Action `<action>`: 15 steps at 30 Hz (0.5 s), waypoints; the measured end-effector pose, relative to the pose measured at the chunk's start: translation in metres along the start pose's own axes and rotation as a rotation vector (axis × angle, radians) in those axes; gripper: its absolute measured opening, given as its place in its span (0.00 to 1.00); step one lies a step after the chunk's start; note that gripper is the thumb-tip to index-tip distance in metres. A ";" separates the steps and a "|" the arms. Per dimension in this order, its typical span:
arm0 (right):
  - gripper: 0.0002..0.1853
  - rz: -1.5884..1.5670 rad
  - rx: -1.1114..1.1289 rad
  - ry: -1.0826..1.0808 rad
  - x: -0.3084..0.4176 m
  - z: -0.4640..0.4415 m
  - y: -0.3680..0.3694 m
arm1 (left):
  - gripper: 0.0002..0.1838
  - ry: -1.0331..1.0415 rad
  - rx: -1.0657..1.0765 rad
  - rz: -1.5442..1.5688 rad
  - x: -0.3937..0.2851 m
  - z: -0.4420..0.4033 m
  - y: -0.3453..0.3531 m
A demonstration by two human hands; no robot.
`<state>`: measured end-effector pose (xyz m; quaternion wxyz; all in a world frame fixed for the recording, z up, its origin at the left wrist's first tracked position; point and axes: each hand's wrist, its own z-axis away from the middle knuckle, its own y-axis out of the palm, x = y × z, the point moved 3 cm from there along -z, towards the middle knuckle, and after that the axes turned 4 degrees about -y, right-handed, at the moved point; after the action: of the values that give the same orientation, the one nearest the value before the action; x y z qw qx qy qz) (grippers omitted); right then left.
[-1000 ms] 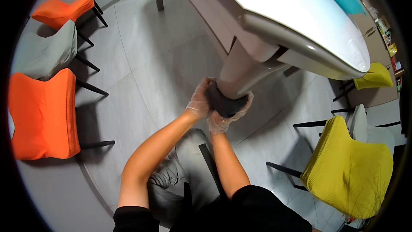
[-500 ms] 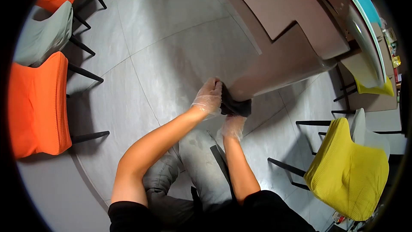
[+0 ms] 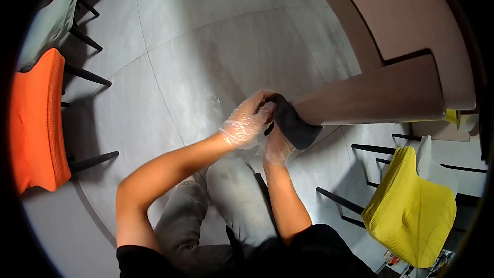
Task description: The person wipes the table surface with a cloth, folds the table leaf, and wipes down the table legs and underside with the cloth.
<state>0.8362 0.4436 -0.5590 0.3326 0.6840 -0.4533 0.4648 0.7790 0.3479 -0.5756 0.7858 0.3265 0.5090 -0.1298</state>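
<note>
Dark cloth: in the head view, the dark cloth (image 3: pixel 298 128) is lying just right of the frame's centre, meeting the lower end of the brown leg (image 3: pixel 381 92) and sagging toward the lower right.
Left grip: the gloved left hand (image 3: pixel 247 121) is curling its fingers at the cloth's upper-left edge and appears to be gripping it.
Right grip: the gloved right hand (image 3: pixel 278 145) is sitting below the left, partly under the cloth; its fingers are hiding there, so I cannot tell whether it is gripping or only supporting.
Brown leg: it is running from the cloth toward the right side, below the brown panel (image 3: pixel 401 15) at upper right.
Progress: the cloth is already touching the leg's end, and both hands are staying close together there; I judge the handling to be under way, not finished.
Left over: the cloth is not yet lying free of the hands; how much of the leg it has met is not showing.
Surroundings: an orange chair (image 3: pixel 38 128) is standing at the left edge, a yellow chair (image 3: pixel 411 206) at lower right, both on the grey floor (image 3: pixel 247 56).
</note>
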 end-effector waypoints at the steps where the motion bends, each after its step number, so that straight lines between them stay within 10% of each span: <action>1: 0.27 -0.004 0.029 0.035 -0.005 0.001 0.002 | 0.14 -0.049 0.017 0.063 0.010 -0.001 -0.009; 8: 0.05 0.330 0.527 -0.072 -0.052 0.017 -0.021 | 0.20 -0.354 -0.089 -0.104 0.099 0.011 -0.090; 15: 0.15 0.567 0.807 -0.248 -0.211 0.050 -0.064 | 0.18 -0.577 -0.187 -0.129 0.157 0.017 -0.123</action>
<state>0.8794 0.4888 -0.7768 -0.1537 0.6581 -0.4414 0.5902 0.7953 0.2650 -0.7568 0.9146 0.1693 0.2942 -0.2196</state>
